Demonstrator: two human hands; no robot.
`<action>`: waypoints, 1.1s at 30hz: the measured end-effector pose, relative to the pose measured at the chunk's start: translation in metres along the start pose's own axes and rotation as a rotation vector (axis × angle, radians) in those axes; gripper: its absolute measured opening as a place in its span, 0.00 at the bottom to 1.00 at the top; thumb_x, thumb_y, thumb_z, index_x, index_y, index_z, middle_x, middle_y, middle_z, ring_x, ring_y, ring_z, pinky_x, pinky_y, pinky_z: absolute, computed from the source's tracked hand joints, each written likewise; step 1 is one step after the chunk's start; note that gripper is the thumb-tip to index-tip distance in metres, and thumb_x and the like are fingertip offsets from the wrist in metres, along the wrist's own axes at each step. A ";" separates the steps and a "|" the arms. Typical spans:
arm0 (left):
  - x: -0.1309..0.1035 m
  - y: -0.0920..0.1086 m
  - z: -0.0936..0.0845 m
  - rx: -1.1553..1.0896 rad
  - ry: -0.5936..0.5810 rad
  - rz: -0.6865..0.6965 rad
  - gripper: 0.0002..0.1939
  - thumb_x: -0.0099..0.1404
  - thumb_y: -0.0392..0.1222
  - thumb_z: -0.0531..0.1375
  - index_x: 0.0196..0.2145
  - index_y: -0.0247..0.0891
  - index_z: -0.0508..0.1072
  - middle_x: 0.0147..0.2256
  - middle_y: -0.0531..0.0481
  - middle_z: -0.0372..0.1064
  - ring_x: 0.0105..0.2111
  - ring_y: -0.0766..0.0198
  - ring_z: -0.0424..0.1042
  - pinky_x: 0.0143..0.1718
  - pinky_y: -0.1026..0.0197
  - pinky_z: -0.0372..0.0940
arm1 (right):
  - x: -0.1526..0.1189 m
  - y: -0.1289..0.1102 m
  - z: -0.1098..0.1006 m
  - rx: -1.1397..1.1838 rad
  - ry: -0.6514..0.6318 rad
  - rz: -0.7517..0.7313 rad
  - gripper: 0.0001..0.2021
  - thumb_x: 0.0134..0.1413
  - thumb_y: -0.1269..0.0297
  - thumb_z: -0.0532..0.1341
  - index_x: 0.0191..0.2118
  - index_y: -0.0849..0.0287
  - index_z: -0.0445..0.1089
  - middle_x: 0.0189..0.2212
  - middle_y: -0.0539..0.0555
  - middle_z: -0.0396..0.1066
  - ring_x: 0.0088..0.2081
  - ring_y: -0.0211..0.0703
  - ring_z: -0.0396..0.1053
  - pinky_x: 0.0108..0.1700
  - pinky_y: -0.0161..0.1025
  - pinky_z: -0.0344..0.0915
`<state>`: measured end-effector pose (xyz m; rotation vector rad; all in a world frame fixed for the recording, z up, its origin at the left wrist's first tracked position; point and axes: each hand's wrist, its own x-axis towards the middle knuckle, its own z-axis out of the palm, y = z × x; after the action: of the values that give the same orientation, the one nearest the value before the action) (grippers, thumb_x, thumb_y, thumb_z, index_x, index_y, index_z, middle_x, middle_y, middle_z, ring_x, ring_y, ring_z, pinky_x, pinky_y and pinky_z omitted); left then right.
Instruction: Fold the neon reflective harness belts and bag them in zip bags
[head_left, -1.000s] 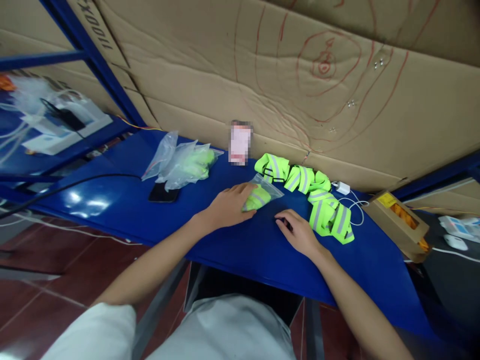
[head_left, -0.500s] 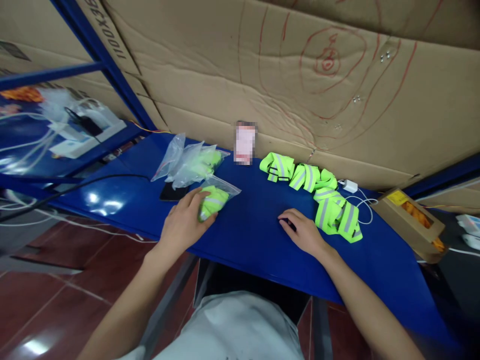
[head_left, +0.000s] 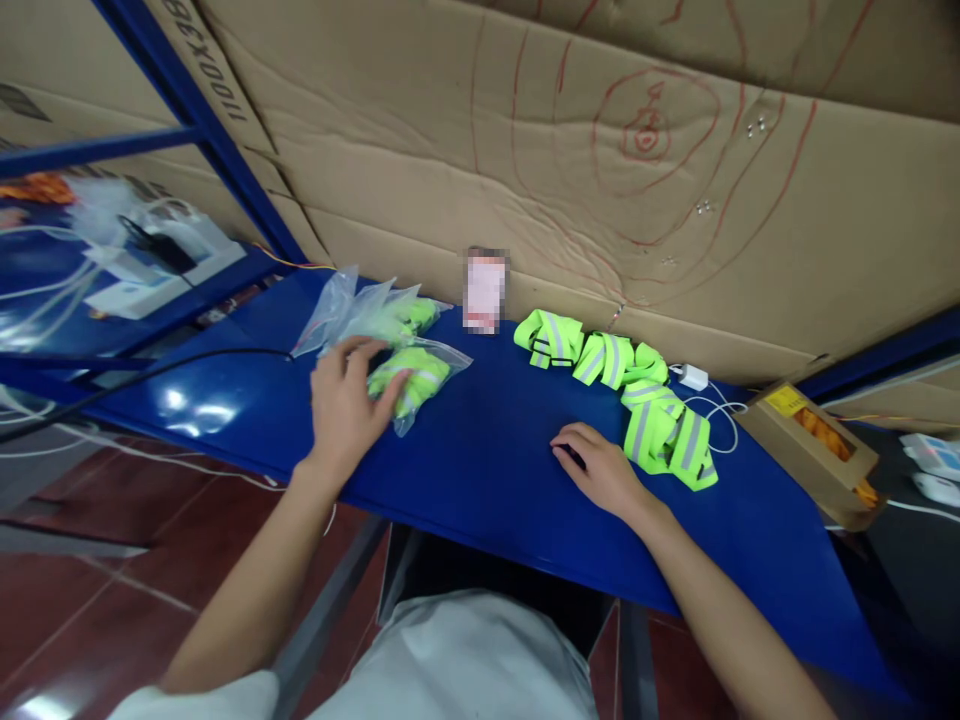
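Note:
On the left of the blue table (head_left: 480,480), my left hand (head_left: 345,405) is over a clear zip bag that holds a folded neon-yellow reflective strap (head_left: 421,378). Its thumb lies across the near side of this bag, and its fingers are spread apart toward the other clear bags (head_left: 341,312) behind. My right hand (head_left: 596,465) rests on the tabletop, loosely curled with a gap between thumb and forefinger and nothing in it. Just beyond it are several loose neon-yellow straps with grey reflective bands (head_left: 664,430), bunched in a row.
A blurred-out phone-like object (head_left: 486,290) leans against the cardboard wall (head_left: 375,150). A white charger (head_left: 691,377) with its cable lies behind the straps. An open cardboard box (head_left: 814,455) with orange contents stands at the right edge. A black cable (head_left: 187,358) crosses the left side.
My left hand has loosened its hold on the bagged strap and shifted left, its fingers now off the bag. My right hand has stayed in place on the table.

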<state>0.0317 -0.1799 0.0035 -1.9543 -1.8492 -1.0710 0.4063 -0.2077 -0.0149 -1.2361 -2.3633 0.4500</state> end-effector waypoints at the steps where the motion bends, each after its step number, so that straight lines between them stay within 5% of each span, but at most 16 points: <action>1: 0.005 -0.004 -0.002 0.040 0.028 -0.016 0.26 0.70 0.53 0.59 0.60 0.38 0.68 0.57 0.33 0.65 0.57 0.40 0.66 0.56 0.42 0.61 | 0.000 0.000 0.000 -0.009 0.000 -0.004 0.11 0.71 0.61 0.53 0.49 0.52 0.72 0.48 0.56 0.74 0.49 0.46 0.75 0.48 0.44 0.75; 8: 0.030 -0.020 -0.003 0.181 0.079 0.059 0.11 0.73 0.46 0.57 0.42 0.38 0.76 0.47 0.40 0.72 0.48 0.46 0.70 0.46 0.47 0.62 | 0.000 0.000 0.000 -0.025 -0.011 -0.016 0.11 0.71 0.61 0.53 0.49 0.52 0.73 0.49 0.57 0.73 0.49 0.47 0.75 0.47 0.45 0.75; 14: -0.010 0.039 -0.017 -0.076 0.126 0.442 0.08 0.70 0.35 0.61 0.46 0.40 0.74 0.45 0.45 0.76 0.46 0.55 0.74 0.47 0.51 0.66 | 0.000 -0.001 0.000 0.014 -0.016 0.007 0.12 0.72 0.58 0.53 0.50 0.52 0.72 0.49 0.57 0.74 0.50 0.48 0.75 0.49 0.46 0.74; 19: -0.054 0.082 -0.017 -0.225 -0.096 0.700 0.13 0.69 0.28 0.59 0.47 0.42 0.74 0.44 0.48 0.79 0.46 0.59 0.76 0.51 0.53 0.65 | 0.003 0.001 0.001 0.213 0.095 0.202 0.17 0.71 0.52 0.54 0.54 0.55 0.70 0.43 0.57 0.77 0.38 0.44 0.76 0.42 0.43 0.74; 23: -0.065 0.076 -0.010 -0.127 -0.223 0.624 0.15 0.68 0.27 0.57 0.47 0.42 0.76 0.46 0.47 0.79 0.48 0.56 0.77 0.56 0.47 0.61 | 0.005 0.003 0.000 0.246 0.150 0.279 0.17 0.70 0.52 0.54 0.51 0.56 0.72 0.39 0.56 0.77 0.34 0.44 0.74 0.38 0.41 0.73; 28: -0.064 0.060 -0.011 -0.145 -0.157 0.474 0.07 0.64 0.32 0.60 0.37 0.43 0.76 0.40 0.51 0.80 0.46 0.54 0.78 0.60 0.43 0.59 | 0.005 0.001 0.001 0.193 0.097 0.200 0.15 0.71 0.55 0.53 0.52 0.55 0.72 0.41 0.57 0.76 0.34 0.44 0.73 0.41 0.43 0.74; 33: -0.057 0.078 -0.013 -0.118 -0.181 0.407 0.06 0.67 0.36 0.59 0.40 0.41 0.75 0.43 0.47 0.78 0.44 0.54 0.77 0.54 0.47 0.65 | 0.006 0.001 0.000 0.155 0.100 0.167 0.15 0.71 0.56 0.53 0.53 0.55 0.71 0.42 0.57 0.75 0.36 0.44 0.74 0.42 0.43 0.74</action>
<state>0.1048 -0.2441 -0.0004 -2.4271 -1.3961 -0.9166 0.4039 -0.2022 -0.0138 -1.3556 -2.1084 0.5978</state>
